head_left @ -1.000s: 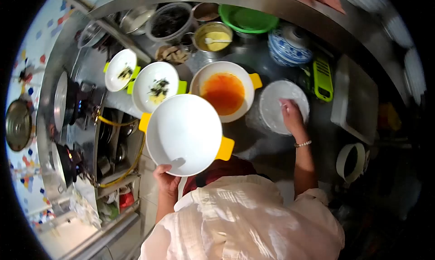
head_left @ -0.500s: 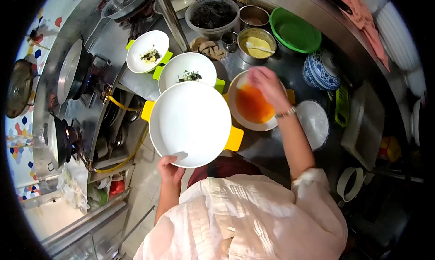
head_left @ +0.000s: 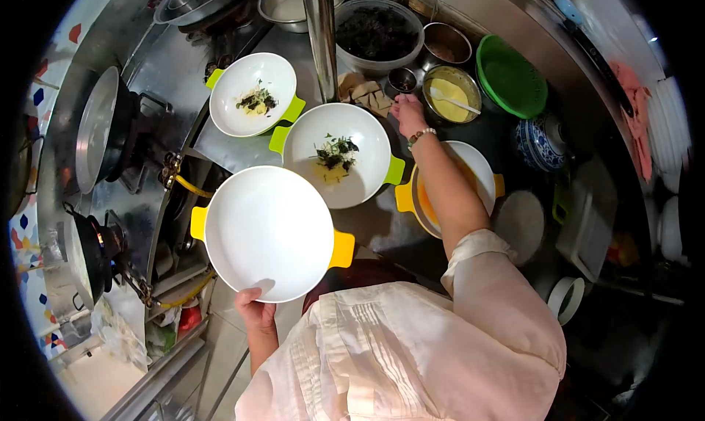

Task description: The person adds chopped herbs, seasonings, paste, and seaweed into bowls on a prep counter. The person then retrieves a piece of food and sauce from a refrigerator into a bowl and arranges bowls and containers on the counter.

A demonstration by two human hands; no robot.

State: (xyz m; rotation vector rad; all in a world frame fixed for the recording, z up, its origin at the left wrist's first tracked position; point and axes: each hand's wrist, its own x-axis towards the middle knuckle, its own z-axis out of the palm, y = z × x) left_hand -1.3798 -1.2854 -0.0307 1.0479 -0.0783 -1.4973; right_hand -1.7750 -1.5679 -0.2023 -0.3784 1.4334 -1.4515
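The left hand (head_left: 257,311) clasps the rim of a round white yellow-handled bowl (head_left: 268,230) in its fingers near the grey metal tabletop (head_left: 367,229), while the right hand (head_left: 409,115) bunches its fingers, whether holding anything I cannot tell, beside a small round metal cup (head_left: 402,79).

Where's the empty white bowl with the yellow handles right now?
In the head view, the empty white bowl is left of centre, its near rim held by the left hand, just lower-left of the nearer green-handled bowl.
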